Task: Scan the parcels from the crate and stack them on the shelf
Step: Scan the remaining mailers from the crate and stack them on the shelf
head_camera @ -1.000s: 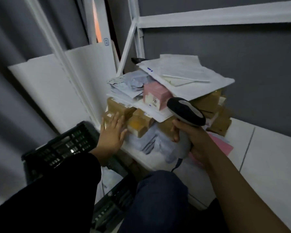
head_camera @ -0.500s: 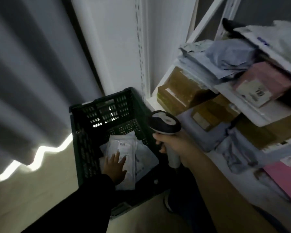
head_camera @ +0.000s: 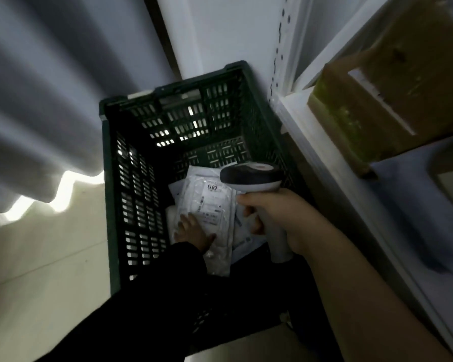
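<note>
A dark green slatted crate (head_camera: 131, 194) stands on the floor beside the white shelf (head_camera: 311, 142). Inside it lies a clear plastic parcel (head_camera: 209, 205) with a white label, on top of other pale parcels. My left hand (head_camera: 191, 233), in a black sleeve, reaches into the crate and holds the parcel's near left edge. My right hand (head_camera: 280, 218) grips the handle of a grey and black barcode scanner (head_camera: 251, 176), whose head hovers just above the parcel's label.
A brown cardboard box (head_camera: 382, 95) sits on the shelf at the upper right, with a grey bag (head_camera: 416, 194) below it. A grey curtain (head_camera: 37, 100) hangs at the left above the pale floor (head_camera: 37, 270). A white upright post (head_camera: 280, 48) rises behind the crate.
My view has swung down from the shelf pile to the crate. My left hand left the shelf, reached into the crate and took the parcel; the scanner came down over its label.
</note>
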